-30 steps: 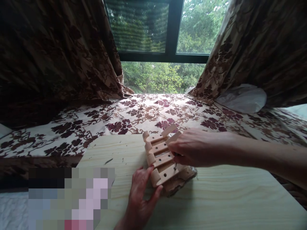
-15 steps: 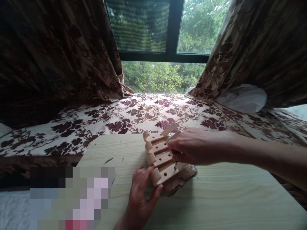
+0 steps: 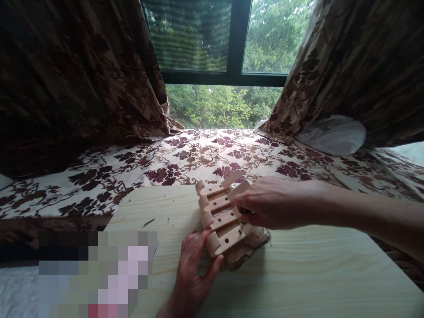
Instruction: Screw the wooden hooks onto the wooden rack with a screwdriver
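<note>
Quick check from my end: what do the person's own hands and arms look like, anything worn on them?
Both the left hand and right hand are ungloved. The right forearm shows no sleeve, watch or bracelet up to the picture's edge. Little of the left arm shows. I see no rings, though some right fingers are hidden.

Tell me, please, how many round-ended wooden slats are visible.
4 in a row: farthest slat, second slat, third slat, and nearest slat at the left hand; the right hand hides some ends.
</note>
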{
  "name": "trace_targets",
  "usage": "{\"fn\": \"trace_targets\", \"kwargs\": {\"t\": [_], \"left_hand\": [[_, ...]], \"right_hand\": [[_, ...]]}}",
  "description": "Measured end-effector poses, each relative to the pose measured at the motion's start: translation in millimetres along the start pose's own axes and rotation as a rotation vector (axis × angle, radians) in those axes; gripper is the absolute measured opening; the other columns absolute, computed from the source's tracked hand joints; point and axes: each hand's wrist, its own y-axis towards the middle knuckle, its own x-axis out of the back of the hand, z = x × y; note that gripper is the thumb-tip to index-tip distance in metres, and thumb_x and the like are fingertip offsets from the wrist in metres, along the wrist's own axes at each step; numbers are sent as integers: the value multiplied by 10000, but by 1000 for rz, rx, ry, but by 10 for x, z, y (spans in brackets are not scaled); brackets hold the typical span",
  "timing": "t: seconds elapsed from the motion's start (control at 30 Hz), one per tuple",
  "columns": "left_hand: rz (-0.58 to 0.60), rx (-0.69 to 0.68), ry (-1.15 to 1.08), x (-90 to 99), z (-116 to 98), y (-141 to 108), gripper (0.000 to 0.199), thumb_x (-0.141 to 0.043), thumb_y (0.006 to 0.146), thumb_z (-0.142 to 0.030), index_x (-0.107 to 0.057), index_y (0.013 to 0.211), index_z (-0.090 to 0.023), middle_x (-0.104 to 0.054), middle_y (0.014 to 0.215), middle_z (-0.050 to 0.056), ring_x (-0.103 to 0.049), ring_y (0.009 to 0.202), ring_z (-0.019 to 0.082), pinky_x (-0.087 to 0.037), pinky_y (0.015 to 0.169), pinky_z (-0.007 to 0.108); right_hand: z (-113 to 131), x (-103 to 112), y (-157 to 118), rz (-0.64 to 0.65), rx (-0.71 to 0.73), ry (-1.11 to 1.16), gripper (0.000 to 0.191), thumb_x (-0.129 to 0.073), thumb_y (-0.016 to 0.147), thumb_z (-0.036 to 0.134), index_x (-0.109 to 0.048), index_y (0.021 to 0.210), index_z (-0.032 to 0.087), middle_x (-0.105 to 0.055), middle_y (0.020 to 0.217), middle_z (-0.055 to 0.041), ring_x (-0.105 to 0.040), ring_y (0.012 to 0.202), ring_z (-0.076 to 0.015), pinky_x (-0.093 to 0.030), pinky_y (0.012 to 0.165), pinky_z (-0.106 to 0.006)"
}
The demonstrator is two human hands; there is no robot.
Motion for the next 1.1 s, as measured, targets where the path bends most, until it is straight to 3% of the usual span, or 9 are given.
{"fn": "trace_targets", "kwargs": {"t": [0.3, 0.57, 0.8, 1.1], "left_hand": [[-2, -10, 1, -10, -9, 20, 493, -615, 846, -215, -438, 1301, -150, -602, 1168, 92, -529, 1119, 201, -411, 1014, 328], [1, 3, 3, -3, -4, 7, 497, -618, 844, -223, -437, 1302, -158, -602, 1164, 96, -542, 1114, 209, -441, 988, 340], [3, 12, 13, -2, -12, 18, 478, -619, 843, -227, -451, 1285, -155, -615, 1176, 109, -555, 1119, 221, -448, 987, 359], [4, 8, 11, 6, -27, 27, 500, -618, 844, -228, -435, 1306, -171, -621, 1164, 106, -565, 1098, 225, -464, 970, 377]], "right_hand": [[55, 101, -14, 22, 70, 11, 103, -525, 833, 122, -582, 786, 193, -588, 675, 21, -387, 523, -107, -234, 468, -254], [12, 19, -2, -23, -10, -8, 158, -467, 891, 249, -599, 836, 184, -575, 642, 2, -336, 472, -115, -205, 440, -264], [40, 104, -3, 22, 83, -22, 94, -555, 822, 122, -599, 766, 183, -615, 687, 7, -409, 529, -109, -227, 470, -267], [28, 39, 6, -13, 44, -14, 166, -466, 871, 181, -610, 792, 162, -589, 640, -7, -383, 469, -108, -193, 438, -272]]}}
